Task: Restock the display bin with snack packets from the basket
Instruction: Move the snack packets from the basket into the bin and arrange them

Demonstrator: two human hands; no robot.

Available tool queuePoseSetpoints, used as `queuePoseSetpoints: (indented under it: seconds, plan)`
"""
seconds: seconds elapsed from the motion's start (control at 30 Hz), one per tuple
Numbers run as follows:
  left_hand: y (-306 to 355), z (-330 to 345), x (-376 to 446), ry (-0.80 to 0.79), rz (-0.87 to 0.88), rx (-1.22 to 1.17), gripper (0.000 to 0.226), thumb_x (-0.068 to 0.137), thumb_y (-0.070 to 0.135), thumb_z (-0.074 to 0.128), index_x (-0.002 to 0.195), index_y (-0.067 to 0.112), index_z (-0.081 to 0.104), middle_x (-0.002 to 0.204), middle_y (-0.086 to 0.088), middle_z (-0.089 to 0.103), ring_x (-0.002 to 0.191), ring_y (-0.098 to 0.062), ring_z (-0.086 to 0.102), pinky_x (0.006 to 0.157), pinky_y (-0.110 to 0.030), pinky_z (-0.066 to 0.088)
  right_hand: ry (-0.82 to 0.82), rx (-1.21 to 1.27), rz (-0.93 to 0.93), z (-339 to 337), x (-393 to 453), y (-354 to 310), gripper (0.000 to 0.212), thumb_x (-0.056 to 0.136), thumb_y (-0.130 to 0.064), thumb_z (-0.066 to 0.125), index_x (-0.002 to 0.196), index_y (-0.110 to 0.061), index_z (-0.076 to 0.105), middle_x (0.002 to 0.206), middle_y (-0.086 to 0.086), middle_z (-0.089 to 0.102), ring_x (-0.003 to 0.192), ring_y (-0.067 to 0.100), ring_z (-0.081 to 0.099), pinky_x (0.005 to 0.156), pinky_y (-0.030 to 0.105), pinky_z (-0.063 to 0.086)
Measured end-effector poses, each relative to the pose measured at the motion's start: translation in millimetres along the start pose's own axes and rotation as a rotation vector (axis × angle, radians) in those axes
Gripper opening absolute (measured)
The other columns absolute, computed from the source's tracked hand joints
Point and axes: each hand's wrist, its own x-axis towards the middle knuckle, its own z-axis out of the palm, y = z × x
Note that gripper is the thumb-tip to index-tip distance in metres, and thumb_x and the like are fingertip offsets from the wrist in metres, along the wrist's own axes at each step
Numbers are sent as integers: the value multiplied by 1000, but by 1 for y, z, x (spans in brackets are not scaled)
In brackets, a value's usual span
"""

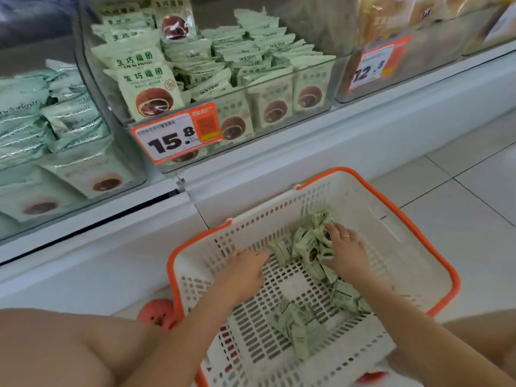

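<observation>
My bare knees frame the bottom edge, and between them both my forearms reach forward and down into the basket (435, 280), a white slotted one with an orange rim that sits on the tiled floor (474, 174) against the base of the display case. My left hand (245, 268) lies palm down in the basket's left half, fingers stretched fairly straight toward the middle, fingertips just at the edge of a cluster of pale green snack packets (307, 244); it holds nothing. My right hand (346, 251), a ring on one finger, rests on top of that same cluster near the basket's far wall, fingers spread and bent over the packets, though I cannot tell whether they actually clamp any. More loose packets (296, 322) lie toward the basket's near side, under the line of my right forearm. Above and beyond the basket, the clear display bin (312, 113) stands in the case, stacked with the same green packets, an orange price tag (177, 132) reading 15.8 clipped to its front. A round pinkish object (156, 311) sits on the floor just beside the basket's left corner.
</observation>
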Motion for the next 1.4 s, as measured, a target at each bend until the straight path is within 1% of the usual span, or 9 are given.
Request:
queuePoseSetpoints:
  seconds: [0.3, 0.4, 0.53, 0.67, 0.8, 0.97, 1.1, 1.27, 1.4]
  plan:
    - [3, 22, 31, -69, -61, -151, 28, 94, 21, 51, 122, 18, 51, 118, -3, 60, 106, -22, 56, 89, -33, 42, -111, 474, 280, 24, 70, 18, 105, 72, -21, 82, 149, -9, 10, 146, 17, 37, 129, 34, 43, 102, 44, 42]
    - [0, 21, 35, -60, -108, -224, 31, 92, 21, 56, 124, 20, 55, 120, 1, 61, 109, -17, 57, 93, -32, 45, -69, 431, 290, 29, 76, 25, 87, 68, -28, 84, 137, -9, 34, 133, 15, 50, 119, 33, 51, 93, 41, 47]
    - [0, 19, 37, -63, -128, -284, 32, 92, 21, 56, 124, 22, 54, 119, 2, 62, 106, -14, 57, 92, -32, 47, -90, 391, 269, 30, 68, 25, 81, 71, -34, 80, 134, -9, 37, 130, 15, 48, 119, 32, 46, 93, 44, 48]
    - [8, 9, 36, -51, -131, -349, 32, 93, 22, 56, 125, 22, 54, 121, 5, 60, 110, -12, 56, 94, -29, 45, -65, 379, 187, 22, 47, 15, 79, 70, -38, 77, 132, -12, 37, 139, 14, 36, 128, 34, 32, 97, 46, 44]
    - [22, -9, 30, -44, -201, -628, 39, 91, 25, 60, 129, 21, 48, 126, 2, 54, 105, -10, 53, 86, -23, 47, -10, 613, 126, 3, 17, -17, 75, 71, -29, 77, 129, -16, 30, 130, 7, 44, 114, 26, 47, 89, 38, 46]
    - [32, -57, 13, -51, -269, -926, 66, 86, 45, 63, 141, 23, 35, 133, 2, 49, 111, -16, 55, 89, -29, 50, 41, 582, -235, -45, -16, -60, 77, 73, -21, 75, 130, -25, 23, 129, 4, 43, 112, 20, 50, 90, 33, 46]
    - [33, -114, -7, -104, -144, -934, 47, 88, 28, 67, 130, 17, 49, 117, 3, 61, 102, -13, 63, 86, -30, 55, 100, 603, -487, -102, -39, -82, 89, 71, -15, 76, 135, -34, 18, 127, -1, 43, 102, 17, 56, 82, 32, 51]
    - [36, -179, -39, -3, -21, -1003, 31, 88, 7, 65, 118, 7, 58, 109, -11, 69, 94, -18, 68, 76, -30, 58, 219, 708, -613, -172, -67, -97, 79, 69, -19, 83, 132, -39, 38, 138, -10, 28, 116, 6, 47, 90, 17, 48]
    - [35, -219, -59, 159, 81, -988, 36, 86, 9, 68, 120, 7, 57, 110, -13, 69, 99, -19, 66, 78, -29, 57, 120, 1107, -556, -223, -78, -123, 51, 83, -12, 70, 126, -29, 47, 121, 6, 59, 95, 15, 65, 70, 27, 57]
